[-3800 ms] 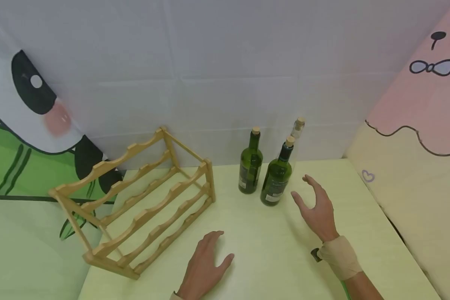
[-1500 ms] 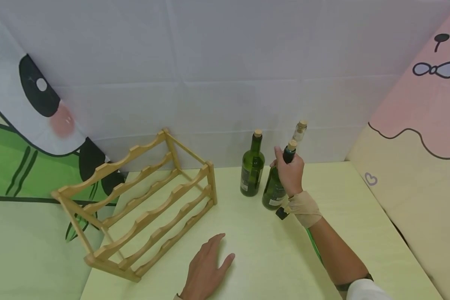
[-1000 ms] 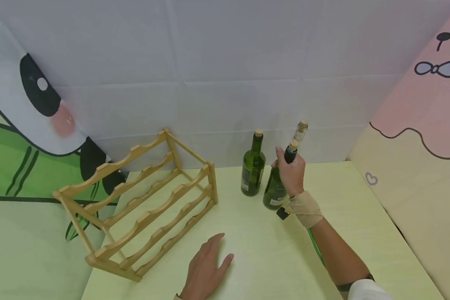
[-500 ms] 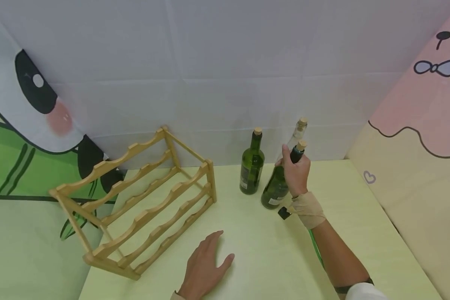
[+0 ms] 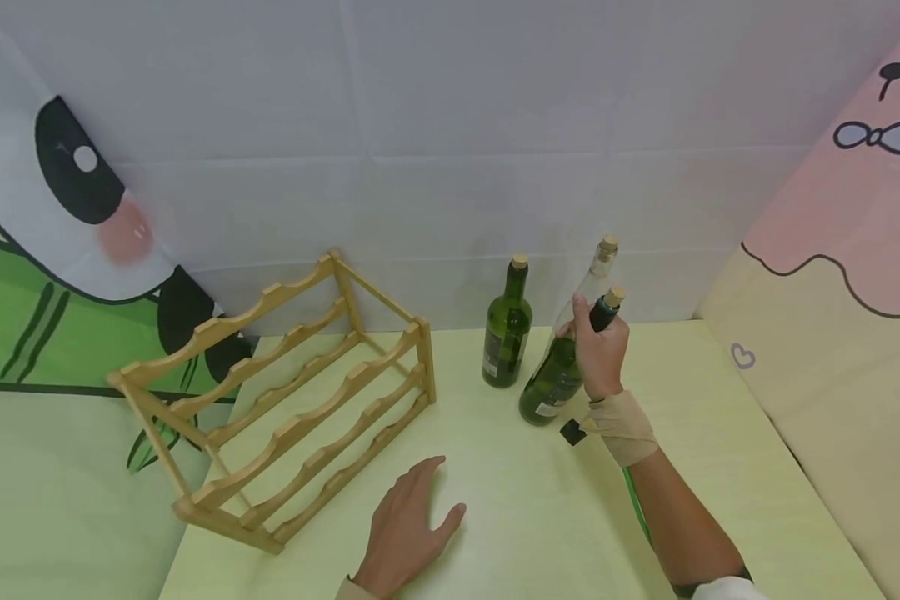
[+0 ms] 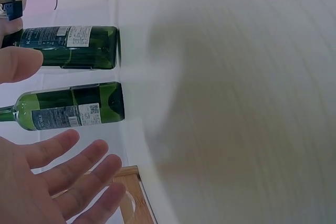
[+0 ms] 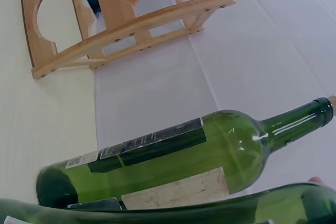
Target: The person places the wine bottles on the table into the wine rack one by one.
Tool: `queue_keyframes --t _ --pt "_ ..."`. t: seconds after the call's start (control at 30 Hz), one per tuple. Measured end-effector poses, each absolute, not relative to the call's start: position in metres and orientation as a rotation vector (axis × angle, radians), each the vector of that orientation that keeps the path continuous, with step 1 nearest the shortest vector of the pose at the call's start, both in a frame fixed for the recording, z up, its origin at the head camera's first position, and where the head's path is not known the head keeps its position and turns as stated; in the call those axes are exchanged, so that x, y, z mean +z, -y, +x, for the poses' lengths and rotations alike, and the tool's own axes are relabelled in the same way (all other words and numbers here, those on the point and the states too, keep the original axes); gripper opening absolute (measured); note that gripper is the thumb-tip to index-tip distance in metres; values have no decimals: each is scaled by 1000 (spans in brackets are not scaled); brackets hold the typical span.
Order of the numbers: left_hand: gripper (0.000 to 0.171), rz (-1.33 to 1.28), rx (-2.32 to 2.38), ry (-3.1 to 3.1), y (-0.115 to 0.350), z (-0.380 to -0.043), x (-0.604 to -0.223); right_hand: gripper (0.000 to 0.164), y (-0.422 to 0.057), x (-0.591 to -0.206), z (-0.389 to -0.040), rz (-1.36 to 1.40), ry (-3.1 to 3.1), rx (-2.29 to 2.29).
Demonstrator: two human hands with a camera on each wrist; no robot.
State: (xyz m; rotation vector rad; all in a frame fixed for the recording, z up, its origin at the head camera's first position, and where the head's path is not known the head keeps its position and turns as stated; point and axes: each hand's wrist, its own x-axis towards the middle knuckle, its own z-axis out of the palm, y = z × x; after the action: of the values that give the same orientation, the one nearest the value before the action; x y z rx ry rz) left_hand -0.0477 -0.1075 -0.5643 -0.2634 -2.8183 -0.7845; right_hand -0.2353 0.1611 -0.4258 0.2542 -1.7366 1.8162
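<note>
Gripping corked green wine bottle (image 5: pixel 550 385) in right hand (image 5: pixel 602 352) at head-view four o'clock; tilting it further than before, so apparently mid-lift; holding nothing in relaxed left hand (image 5: pixel 408 525) at six.

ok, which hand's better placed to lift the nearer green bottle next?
Right, most likely: the right hand grips the nearer green bottle around its neck. The left hand is empty and farther away.

pale yellow table (image 5: pixel 532 500) | wooden rack (image 5: pixel 292 428) at left | upright green bottle (image 5: pixel 507 333) | clear bottle (image 5: pixel 595 277)
</note>
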Motion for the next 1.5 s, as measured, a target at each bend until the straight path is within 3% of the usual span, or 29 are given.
queue_keyframes --t 0.47,1.2,1.5 --pt "67 -255 -794 2810 103 -48 -563 39 -167 -430 -229 314 1656 1895" --pt "71 -261 -769 2791 101 -50 -569 47 -172 -449 -227 254 1605 2005" --pt "77 -269 -764 2807 99 -51 -571 42 -172 -455 -220 191 1614 2083"
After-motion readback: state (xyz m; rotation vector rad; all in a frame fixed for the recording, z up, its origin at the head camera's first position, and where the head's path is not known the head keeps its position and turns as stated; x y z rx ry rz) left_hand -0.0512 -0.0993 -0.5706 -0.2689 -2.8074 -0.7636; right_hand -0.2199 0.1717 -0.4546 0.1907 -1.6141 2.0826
